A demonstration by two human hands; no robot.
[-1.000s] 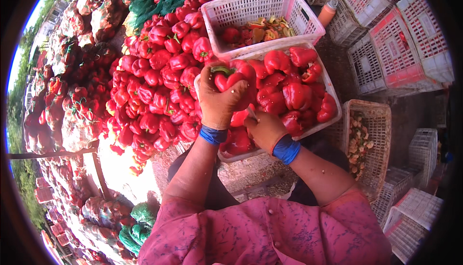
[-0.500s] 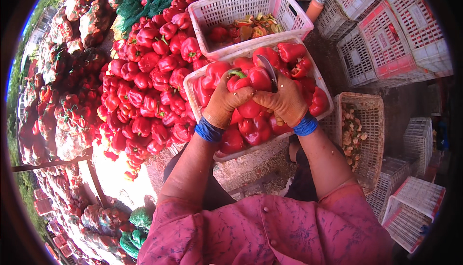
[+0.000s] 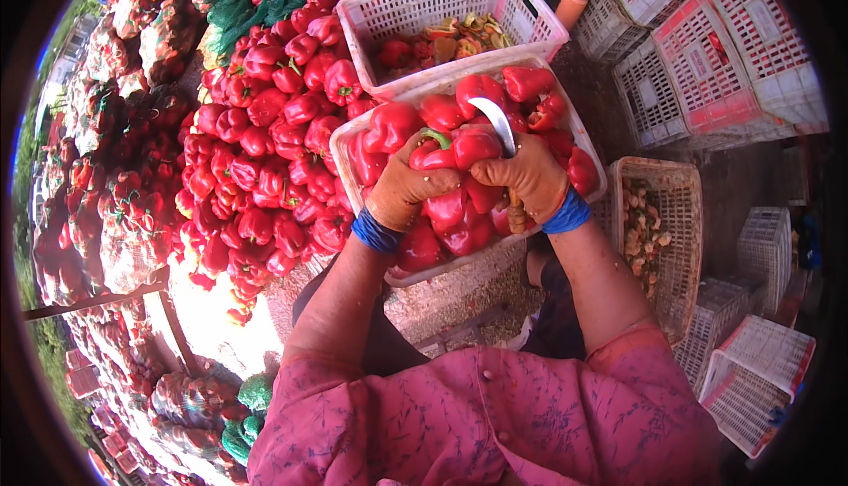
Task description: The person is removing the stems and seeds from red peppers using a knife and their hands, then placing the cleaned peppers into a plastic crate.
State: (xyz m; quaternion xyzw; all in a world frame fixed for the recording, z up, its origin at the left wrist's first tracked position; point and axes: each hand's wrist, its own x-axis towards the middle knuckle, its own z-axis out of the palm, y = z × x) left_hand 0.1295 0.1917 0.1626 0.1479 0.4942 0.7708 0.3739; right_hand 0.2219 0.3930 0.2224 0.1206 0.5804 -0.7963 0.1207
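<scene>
My left hand (image 3: 402, 187), in an orange-brown glove with a blue band at the wrist, is closed around a red bell pepper (image 3: 475, 146) with a green stem. My right hand (image 3: 528, 178), gloved alike, grips a knife (image 3: 498, 117) by its wooden handle. Its curved blade rises beside the pepper's right side, and the right thumb rests near the pepper. Both hands are over a pale plastic crate (image 3: 600, 177) full of red bell peppers (image 3: 393, 126). Whether the blade has entered the pepper I cannot tell.
Beyond stands a pinkish-white crate (image 3: 397, 88) with pepper scraps (image 3: 468, 40). A large pepper heap (image 3: 256, 141) spreads leftward, with filled net sacks (image 3: 132, 212) farther out. On the right are a crate of pale trimmings (image 3: 680, 247), stacked crates (image 3: 707, 62) and an orange bottle (image 3: 574, 2).
The knife blade has turned, showing more of its bright curved face. My right thumb has shifted slightly apart from the left one. The crates and pepper heap appear slightly higher in view.
</scene>
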